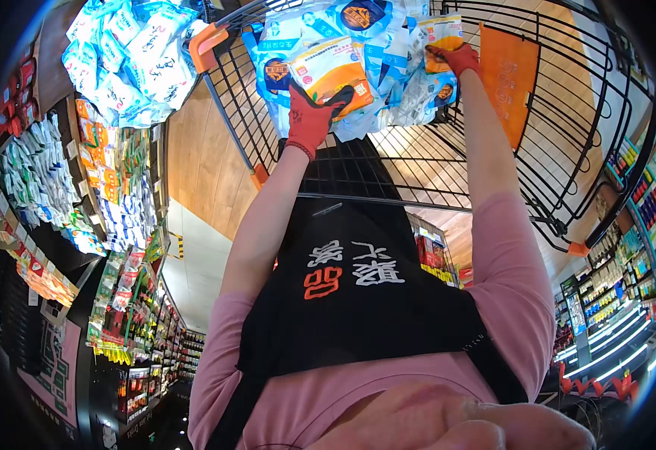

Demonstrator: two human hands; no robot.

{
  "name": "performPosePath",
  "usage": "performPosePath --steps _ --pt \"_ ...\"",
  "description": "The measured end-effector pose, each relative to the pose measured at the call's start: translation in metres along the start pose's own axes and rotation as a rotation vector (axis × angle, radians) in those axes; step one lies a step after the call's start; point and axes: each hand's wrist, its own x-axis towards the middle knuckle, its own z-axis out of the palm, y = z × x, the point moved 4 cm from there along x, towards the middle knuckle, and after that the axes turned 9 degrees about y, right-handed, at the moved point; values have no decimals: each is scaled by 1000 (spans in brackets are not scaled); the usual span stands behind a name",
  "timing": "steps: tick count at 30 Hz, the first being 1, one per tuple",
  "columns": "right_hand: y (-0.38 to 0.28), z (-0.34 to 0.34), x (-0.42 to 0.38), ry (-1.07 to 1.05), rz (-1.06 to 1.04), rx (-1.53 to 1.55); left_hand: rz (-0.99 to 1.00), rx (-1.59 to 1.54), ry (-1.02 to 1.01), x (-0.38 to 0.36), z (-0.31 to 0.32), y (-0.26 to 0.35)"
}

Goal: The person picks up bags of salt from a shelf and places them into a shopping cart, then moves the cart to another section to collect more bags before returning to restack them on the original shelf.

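Note:
My left hand [311,116], in a red glove with dark fingertips, is closed on the near edge of a white-and-orange snack bag [333,69]. To the right, my right hand [459,58], also gloved in red, grips a smaller-looking orange-and-white packet [443,31]. Both bags are above a pile of blue-and-white packets [380,56] in a black wire shopping cart [418,161]. Some fingers of each hand are hidden behind the bags.
An orange panel [507,86] sits on the cart's right side. Blue-and-white bags [133,60] are heaped at upper left, above shelves of hanging packets [103,165]. More stocked shelves [632,195] stand at right. Wooden floor [200,150] shows left of the cart.

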Motion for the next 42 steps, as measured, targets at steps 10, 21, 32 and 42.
performPosePath --steps 10,21,32,42 --pt "10 14 -10 -104 49 321 -19 -11 -36 -2 -3 16" --pt "44 95 -3 -297 -190 829 -9 -261 -116 2 2 21" --pt "-23 -98 -128 -147 -146 1298 432 259 -194 18 -10 -32" --pt "-126 -74 -225 -335 -259 496 -318 -405 -185 24 0 -32"
